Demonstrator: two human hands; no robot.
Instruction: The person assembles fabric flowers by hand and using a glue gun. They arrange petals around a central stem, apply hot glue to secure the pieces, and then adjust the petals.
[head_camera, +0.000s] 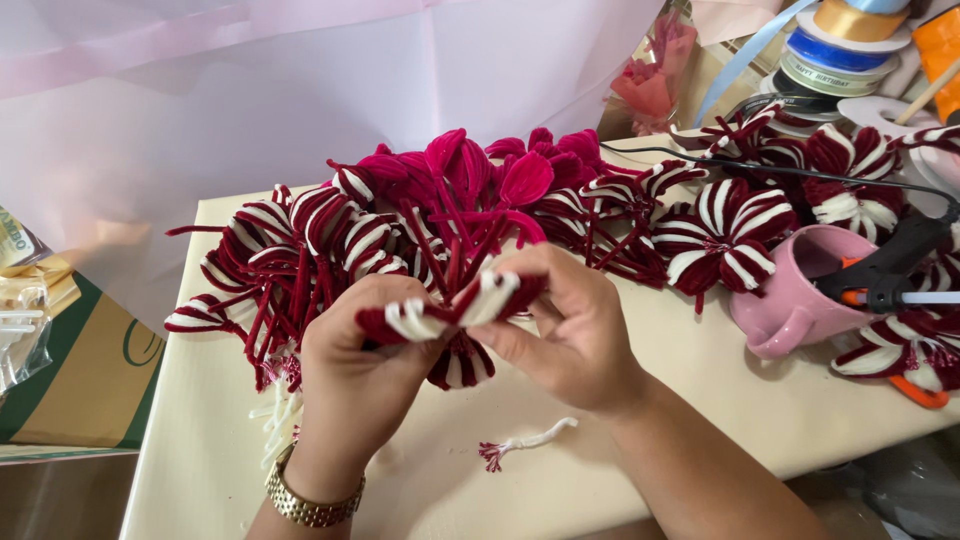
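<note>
Spreading across the cream worktop (700, 400) lies a heap of striped flowers (330, 240). Above its near edge, my left hand (355, 375) and right hand (570, 335) both pinch one red-and-white chenille flower (455, 305), its long axis running left to right between them.

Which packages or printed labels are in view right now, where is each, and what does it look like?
Cardboard box: far left beside the table, tan with green panels and edging.
Clear plastic packaging: on the box's top, left edge, crinkled, with gold-yellow printing.
Ribbon spools: top right behind the striped flowers, stacked round rolls, blue, gold and white, one with lettering printed along its rim.
</note>
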